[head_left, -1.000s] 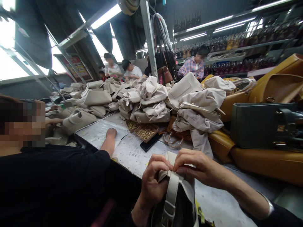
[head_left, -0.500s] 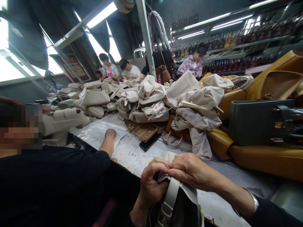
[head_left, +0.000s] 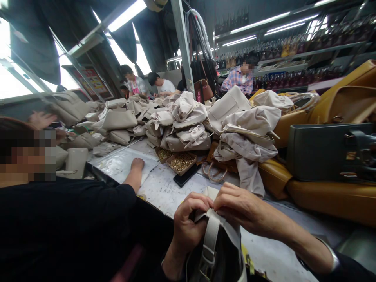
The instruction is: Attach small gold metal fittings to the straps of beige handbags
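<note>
A cream handbag [head_left: 212,231] with a buckled strap stands before me, its dark inside facing me. My left hand [head_left: 190,219] is closed on the bag's upper edge, fingers curled over it beside the strap. My right hand [head_left: 239,207] pinches the same edge just right of the strap, fingertips close to the left ones. Whether a small part sits between the fingertips is hidden. Beyond the bag, a cardboard tray [head_left: 181,163] of small gold-coloured metal pieces rests on the table [head_left: 164,196], with a black phone [head_left: 187,176] against it.
Cream bags [head_left: 188,121] lie heaped across the table. Mustard bags [head_left: 329,196] and a dark green handbag [head_left: 323,150] are stacked at right. At left sits a co-worker in a dark top [head_left: 67,227], one forearm on the table. Other people work farther back, near shelves of bags.
My right hand has lifted slightly, its fingers more bent at the bag's edge. The co-worker's far hand has risen, and a cream bag beside them has moved away onto the heap.
</note>
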Available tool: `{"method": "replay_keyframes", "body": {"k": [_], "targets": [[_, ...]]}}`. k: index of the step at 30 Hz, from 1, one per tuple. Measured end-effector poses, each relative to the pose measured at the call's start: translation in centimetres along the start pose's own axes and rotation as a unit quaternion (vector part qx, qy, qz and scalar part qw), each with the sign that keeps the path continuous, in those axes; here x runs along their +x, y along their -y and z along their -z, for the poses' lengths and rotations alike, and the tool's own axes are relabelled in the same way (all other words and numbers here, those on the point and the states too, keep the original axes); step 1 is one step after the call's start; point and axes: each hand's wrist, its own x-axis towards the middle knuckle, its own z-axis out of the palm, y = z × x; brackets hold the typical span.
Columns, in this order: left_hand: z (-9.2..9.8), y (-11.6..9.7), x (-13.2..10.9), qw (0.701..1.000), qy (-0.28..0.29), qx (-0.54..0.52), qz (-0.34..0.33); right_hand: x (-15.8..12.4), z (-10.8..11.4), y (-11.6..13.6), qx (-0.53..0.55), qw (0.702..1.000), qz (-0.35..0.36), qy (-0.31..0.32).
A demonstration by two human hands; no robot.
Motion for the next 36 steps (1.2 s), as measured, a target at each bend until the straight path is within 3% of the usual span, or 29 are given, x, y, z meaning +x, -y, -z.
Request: {"method": "replay_keyframes", "body": {"k": [10,28,36], "targets": [[-0.2,-0.4,0.5,0.999,-0.01,0.037,-0.005,0.5,-0.1,0.1,-0.071,0.997,0.011,0.03],[-0.2,1.1,-0.1,0.997,-0.062,0.052,-0.011,1.7,-1.6,-1.9,0.041,0.995,-0.082,0.035],[-0.3,1.9,0.3,0.994,-0.094,0.057,0.024,2.2,-1.7,-4.1,0.105,0.986,-0.122,0.048]]}}
